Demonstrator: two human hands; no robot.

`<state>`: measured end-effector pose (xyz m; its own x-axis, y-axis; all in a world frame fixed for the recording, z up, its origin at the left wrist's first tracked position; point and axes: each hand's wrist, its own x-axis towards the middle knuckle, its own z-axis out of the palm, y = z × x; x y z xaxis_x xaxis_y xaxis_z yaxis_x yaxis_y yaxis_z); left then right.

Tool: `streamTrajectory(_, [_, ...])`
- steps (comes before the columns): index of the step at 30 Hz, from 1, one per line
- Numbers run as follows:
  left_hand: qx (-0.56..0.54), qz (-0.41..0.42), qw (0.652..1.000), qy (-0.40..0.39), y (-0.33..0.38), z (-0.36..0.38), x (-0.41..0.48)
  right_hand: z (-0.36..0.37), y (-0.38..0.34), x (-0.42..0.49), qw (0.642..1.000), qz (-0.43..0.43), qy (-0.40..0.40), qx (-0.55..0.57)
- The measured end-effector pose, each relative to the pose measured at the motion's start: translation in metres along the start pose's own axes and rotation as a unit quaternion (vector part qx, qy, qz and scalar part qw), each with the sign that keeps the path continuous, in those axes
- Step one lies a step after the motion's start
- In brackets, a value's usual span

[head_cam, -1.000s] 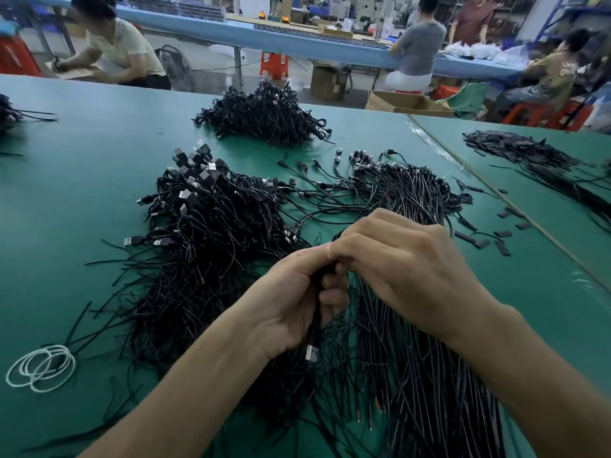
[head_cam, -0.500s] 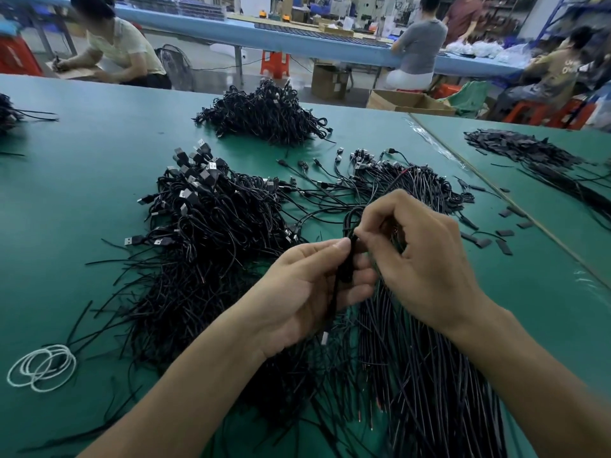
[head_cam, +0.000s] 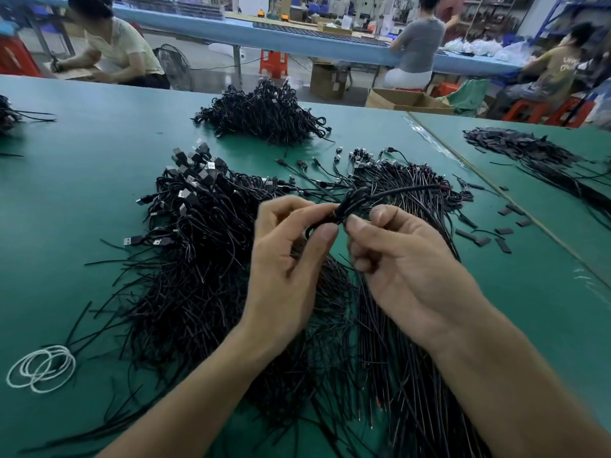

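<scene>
- The left hand (head_cam: 284, 259) is raised above the green table (head_cam: 82, 193), palm turned towards the camera. Its thumb and forefinger pinch a small coiled cable (head_cam: 350, 206).
- The right hand (head_cam: 406, 269) meets it from the other side. Its thumb and forefinger close on the same coil just beside the left fingertips, and its other fingers are curled into the palm.
- The coiled cable is held in the air between the two hands, above the heaps. One free end sticks out to the right and ends in a reddish tip (its detail is too small to make out).
- Under and to the left of the left hand lies a tangled heap of USB cables (head_cam: 198, 209), with silver plugs showing at its far and left edges.
- Beneath the right forearm runs a sheaf of straight black wires (head_cam: 413, 375), and beyond the hands sits a spread of small-plug leads (head_cam: 396, 173).
- A separate black pile (head_cam: 264, 114) lies farther back, well apart from the hands.
- White loops (head_cam: 41, 368) rest near the left edge of the table.
- Short black sleeves (head_cam: 489, 233) are scattered to the right, near the seam between the tables.
</scene>
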<state>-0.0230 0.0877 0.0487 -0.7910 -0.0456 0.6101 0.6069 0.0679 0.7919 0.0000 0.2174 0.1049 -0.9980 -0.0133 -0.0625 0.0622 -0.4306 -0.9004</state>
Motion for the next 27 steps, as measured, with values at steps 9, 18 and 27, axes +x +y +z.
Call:
streamTrajectory(9, [-0.011, 0.004, 0.994, -0.108, 0.000, -0.012, 0.007, -0.013, -0.007, 0.000, 0.995, 0.090, -0.042, -0.006])
streamTrajectory(18, [-0.219, -0.082, 0.962, -0.141, 0.020, -0.010, 0.008, -0.014, 0.010, 0.002, 0.993, 0.107, -0.006, -0.044])
streamTrajectory(27, [0.091, 0.003, 0.991, -0.094, 0.010, -0.005, -0.001, -0.019, 0.003, 0.006, 0.998, 0.002, 0.037, -0.042])
